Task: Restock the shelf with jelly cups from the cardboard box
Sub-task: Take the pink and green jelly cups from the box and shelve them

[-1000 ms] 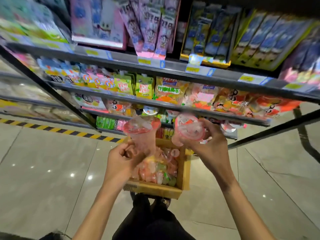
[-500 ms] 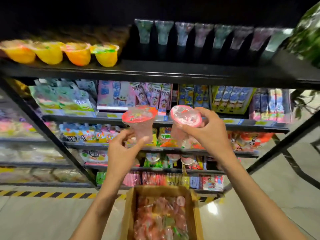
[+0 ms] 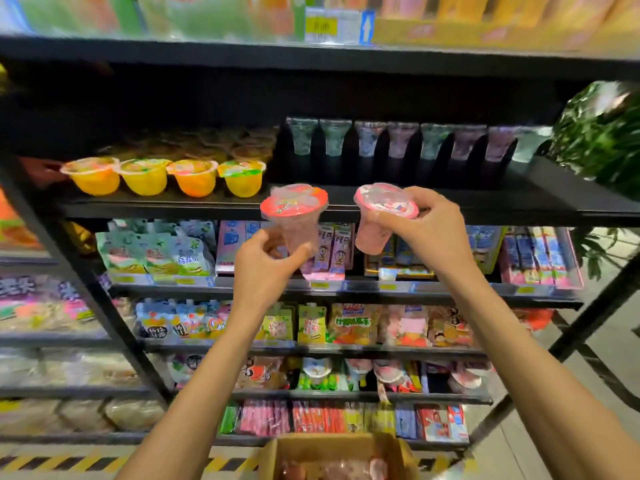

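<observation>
My left hand (image 3: pixel 266 268) grips a pink jelly cup (image 3: pixel 297 216) by its base, held upright just in front of the black shelf edge (image 3: pixel 173 211). In my right hand (image 3: pixel 436 233) is a second pink jelly cup (image 3: pixel 374 220), tilted left, with my fingers round its rim. Both cups have red-rimmed lids. The open cardboard box (image 3: pixel 332 452) sits low at the bottom centre with more pink cups inside.
Several yellow and orange jelly cups (image 3: pixel 162 176) line the left of the same shelf, and a row of tall pale cups (image 3: pixel 401 142) stands at its back right. Shelves of snack packets fill the levels below. A green plant (image 3: pixel 602 133) hangs at right.
Both hands have risen with their cups from over the box up to the level of the jelly shelf. My view has tilted upward, so the box has dropped to the bottom edge.
</observation>
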